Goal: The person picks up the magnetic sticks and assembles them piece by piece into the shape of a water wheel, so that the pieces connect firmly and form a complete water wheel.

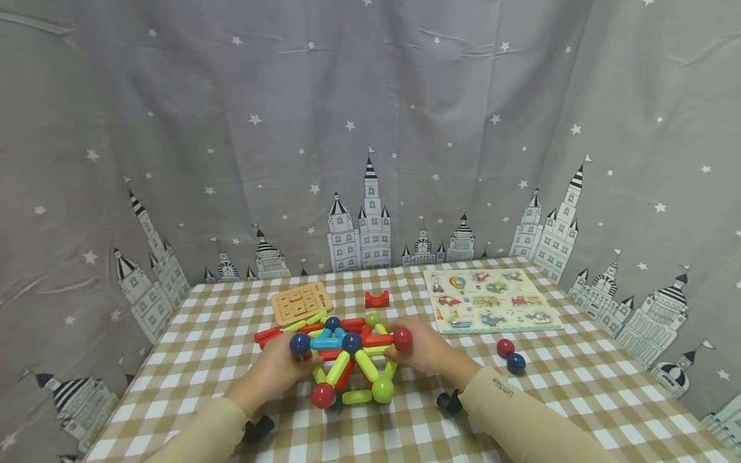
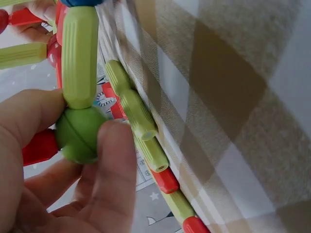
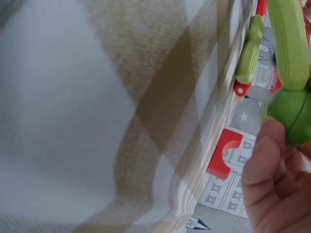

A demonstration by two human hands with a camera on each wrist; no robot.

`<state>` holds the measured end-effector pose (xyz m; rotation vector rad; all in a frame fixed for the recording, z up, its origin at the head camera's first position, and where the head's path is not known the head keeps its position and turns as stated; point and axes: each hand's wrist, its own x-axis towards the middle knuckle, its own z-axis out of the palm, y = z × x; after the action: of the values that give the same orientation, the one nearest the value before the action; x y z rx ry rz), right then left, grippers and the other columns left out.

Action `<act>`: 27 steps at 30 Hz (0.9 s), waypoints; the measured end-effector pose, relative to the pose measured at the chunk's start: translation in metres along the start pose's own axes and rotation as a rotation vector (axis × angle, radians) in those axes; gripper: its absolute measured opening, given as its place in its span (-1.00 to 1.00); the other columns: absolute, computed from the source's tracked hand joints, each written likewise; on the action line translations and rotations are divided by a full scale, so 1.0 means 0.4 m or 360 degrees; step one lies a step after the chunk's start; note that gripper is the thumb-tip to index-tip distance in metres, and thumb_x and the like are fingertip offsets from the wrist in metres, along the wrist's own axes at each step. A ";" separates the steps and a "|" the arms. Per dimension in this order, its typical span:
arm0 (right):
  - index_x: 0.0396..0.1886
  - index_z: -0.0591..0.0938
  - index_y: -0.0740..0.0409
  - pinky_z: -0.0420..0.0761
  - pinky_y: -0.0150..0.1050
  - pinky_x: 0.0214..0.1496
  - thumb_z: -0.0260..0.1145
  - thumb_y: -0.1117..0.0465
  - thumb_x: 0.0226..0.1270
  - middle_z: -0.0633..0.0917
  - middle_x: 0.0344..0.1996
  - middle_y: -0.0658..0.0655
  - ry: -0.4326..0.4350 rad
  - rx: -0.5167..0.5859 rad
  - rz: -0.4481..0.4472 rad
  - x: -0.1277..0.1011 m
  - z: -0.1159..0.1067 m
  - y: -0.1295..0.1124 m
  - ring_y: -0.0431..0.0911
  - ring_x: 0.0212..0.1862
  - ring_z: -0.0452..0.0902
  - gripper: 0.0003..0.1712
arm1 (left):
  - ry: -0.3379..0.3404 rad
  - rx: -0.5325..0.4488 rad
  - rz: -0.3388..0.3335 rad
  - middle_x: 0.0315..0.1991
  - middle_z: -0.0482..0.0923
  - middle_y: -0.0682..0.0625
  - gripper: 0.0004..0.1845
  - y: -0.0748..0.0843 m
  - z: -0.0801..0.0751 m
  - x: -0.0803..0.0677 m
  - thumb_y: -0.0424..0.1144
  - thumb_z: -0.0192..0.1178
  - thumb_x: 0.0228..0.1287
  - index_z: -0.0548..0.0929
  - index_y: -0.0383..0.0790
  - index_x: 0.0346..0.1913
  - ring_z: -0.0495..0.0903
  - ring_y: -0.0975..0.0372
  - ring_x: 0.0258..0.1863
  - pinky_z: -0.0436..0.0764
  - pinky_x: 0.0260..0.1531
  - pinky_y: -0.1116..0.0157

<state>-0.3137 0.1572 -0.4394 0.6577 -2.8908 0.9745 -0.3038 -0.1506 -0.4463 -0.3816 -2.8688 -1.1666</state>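
Note:
A structure of magnetic rods and balls (image 1: pixel 351 343) is held between both hands at the middle of the table, with red, yellow-green and light blue rods joined by coloured balls. My left hand (image 1: pixel 274 373) grips its left side; in the left wrist view, thumb and fingers pinch a green ball (image 2: pixel 80 138) with a yellow-green rod (image 2: pixel 80 58) standing on it. On the opposite side, my right hand (image 1: pixel 425 347) holds the structure near a red ball (image 1: pixel 402 339). Fingertips of that hand press another green ball (image 3: pixel 291 114) in the right wrist view.
Loose red and yellow-green rods (image 2: pixel 138 114) lie behind the structure. Farther back are a wooden number board (image 1: pixel 302 303) and a red arch block (image 1: pixel 377 299). A picture puzzle board (image 1: pixel 492 300) lies back right, with a red ball (image 1: pixel 505 348) and dark blue ball (image 1: pixel 516 363) before it.

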 end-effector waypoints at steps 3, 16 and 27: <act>-0.08 0.70 0.11 0.63 -0.11 -0.14 0.59 0.09 0.14 0.71 -0.27 -0.01 -0.0076 0.0045 0.0120 -0.001 0.005 -0.008 -0.07 -0.23 0.59 -0.62 | -0.0006 0.0017 0.0024 -0.14 0.75 0.00 -0.50 0.000 0.004 -0.010 -0.19 0.59 0.07 0.70 -0.24 0.08 0.66 0.21 -0.19 0.68 -0.06 0.11; -0.02 0.73 0.05 0.56 -0.21 -0.27 0.59 0.10 0.11 0.71 -0.36 -0.05 -0.0292 0.0166 0.0187 -0.027 0.025 -0.002 -0.13 -0.38 0.55 -0.58 | -0.0159 -0.0012 -0.0094 -0.12 0.72 -0.10 -0.33 -0.006 0.022 -0.029 -0.17 0.60 0.04 0.60 -0.38 0.20 0.58 0.14 -0.25 0.68 -0.10 0.06; 0.17 0.68 -0.01 0.58 -0.18 -0.17 0.56 0.14 0.13 0.73 -0.20 -0.10 -0.0427 0.0259 0.0169 -0.053 0.028 -0.014 -0.11 -0.29 0.58 -0.44 | -0.0202 -0.0002 -0.0144 -0.11 0.73 -0.07 -0.46 -0.015 0.034 -0.060 -0.15 0.58 0.07 0.67 -0.26 0.11 0.59 0.14 -0.23 0.67 -0.07 0.01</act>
<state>-0.2911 0.1546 -0.4485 0.6996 -3.1302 1.2350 -0.2811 -0.1504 -0.4630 -0.3413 -3.0239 -1.1998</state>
